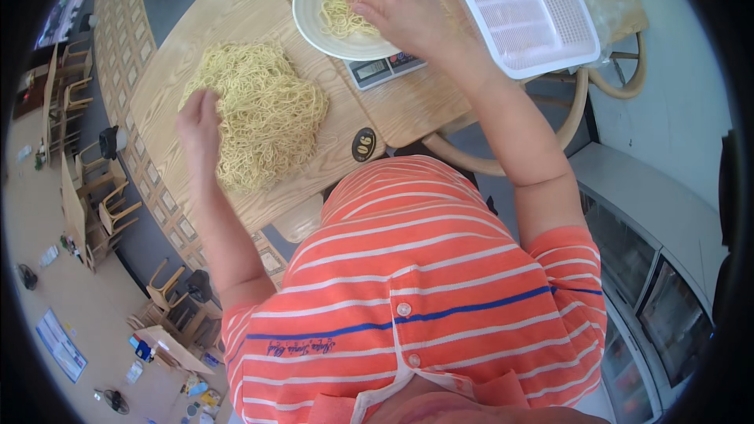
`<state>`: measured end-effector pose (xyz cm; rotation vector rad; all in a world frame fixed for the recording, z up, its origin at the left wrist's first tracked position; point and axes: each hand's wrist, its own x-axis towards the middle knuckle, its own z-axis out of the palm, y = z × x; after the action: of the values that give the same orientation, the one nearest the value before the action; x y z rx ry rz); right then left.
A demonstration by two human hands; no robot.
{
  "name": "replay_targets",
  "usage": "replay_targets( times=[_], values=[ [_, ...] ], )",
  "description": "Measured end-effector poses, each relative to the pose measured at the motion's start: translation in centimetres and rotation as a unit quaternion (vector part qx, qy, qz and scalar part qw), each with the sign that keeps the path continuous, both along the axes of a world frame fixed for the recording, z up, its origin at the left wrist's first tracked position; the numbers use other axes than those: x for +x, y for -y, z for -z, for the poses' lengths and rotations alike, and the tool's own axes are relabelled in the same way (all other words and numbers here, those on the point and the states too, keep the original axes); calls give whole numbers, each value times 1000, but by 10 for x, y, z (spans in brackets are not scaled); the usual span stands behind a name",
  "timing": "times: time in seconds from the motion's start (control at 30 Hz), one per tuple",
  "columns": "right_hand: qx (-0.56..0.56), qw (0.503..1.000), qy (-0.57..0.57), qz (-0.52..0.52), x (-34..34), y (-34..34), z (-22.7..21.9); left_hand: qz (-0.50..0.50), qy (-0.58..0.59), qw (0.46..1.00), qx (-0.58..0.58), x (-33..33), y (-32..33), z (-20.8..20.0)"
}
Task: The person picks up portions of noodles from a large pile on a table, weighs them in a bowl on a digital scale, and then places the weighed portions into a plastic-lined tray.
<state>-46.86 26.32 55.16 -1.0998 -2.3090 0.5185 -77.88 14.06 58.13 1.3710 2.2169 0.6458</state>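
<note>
Wooden table [236, 16] carries everything, with a heap of yellow noodles [263, 110] as the landmark. At the heap's left edge the left hand [198, 122] rests on the strands, fingers spread loosely, gripping nothing that shows. Right of the heap and farther back, a white bowl [310, 8] sits on a scale [385, 68], mostly hidden beneath it. The right hand [404, 16] lies over the bowl's noodles, fingers curled down; whether it pinches any is unclear. A white tray [534, 8], cut off at the top, lies rightmost.

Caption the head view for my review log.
Left hand on loose yellow noodle pile, right hand in white round bowl atop digital scale.
</note>
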Motion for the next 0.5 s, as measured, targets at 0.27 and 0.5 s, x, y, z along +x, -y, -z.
replay_targets(
  times=[0.27,0.5],
  values=[
    [19,974,-49,222,68,15,23,46,-322,942,-88,-8,27,-16],
    [-143,970,-39,191,92,88,72,411,-181,880,156,98,-101,18]
  ],
)
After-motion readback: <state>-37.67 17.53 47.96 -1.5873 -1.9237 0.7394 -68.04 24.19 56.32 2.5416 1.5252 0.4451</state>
